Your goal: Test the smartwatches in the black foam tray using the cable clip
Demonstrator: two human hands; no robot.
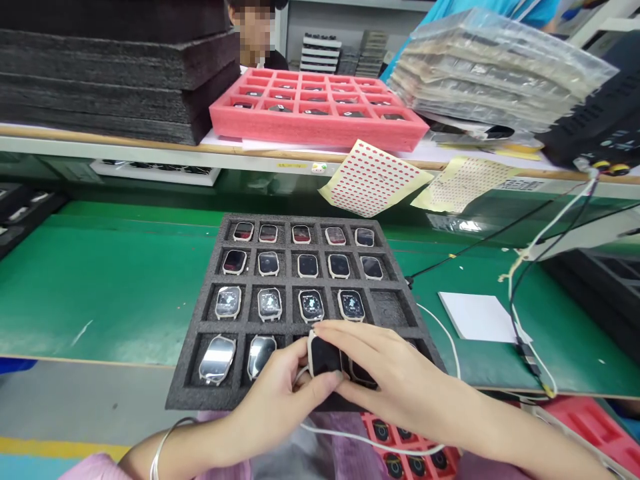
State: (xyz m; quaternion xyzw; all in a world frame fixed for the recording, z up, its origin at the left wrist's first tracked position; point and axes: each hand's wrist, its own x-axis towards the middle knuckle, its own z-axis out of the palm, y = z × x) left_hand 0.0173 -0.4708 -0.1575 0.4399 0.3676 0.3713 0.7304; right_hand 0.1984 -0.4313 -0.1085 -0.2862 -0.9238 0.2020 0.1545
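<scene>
A smartwatch body (324, 357) with a dark screen and pale frame is held up between my two hands over the front row of a black foam tray (197, 313). My left hand (280, 387) grips its lower left side, thumb across the bottom edge. Fingers of my right hand (385, 360) close on its top and right side. A white cable (360, 438) runs up to the watch by my left fingers; its end is hidden. Several more watch bodies (268, 305) sit in the tray's compartments, some with lit screens. Another watch (363, 375) lies partly hidden beneath my right hand.
A shelf above the green bench (125, 280) carries a pink foam tray (320, 130), stacked black foam (100, 87) and clear plastic trays (490, 73). Dotted sticker sheets (375, 179) hang off its edge. White paper (480, 317) and cables lie right. A person sits beyond.
</scene>
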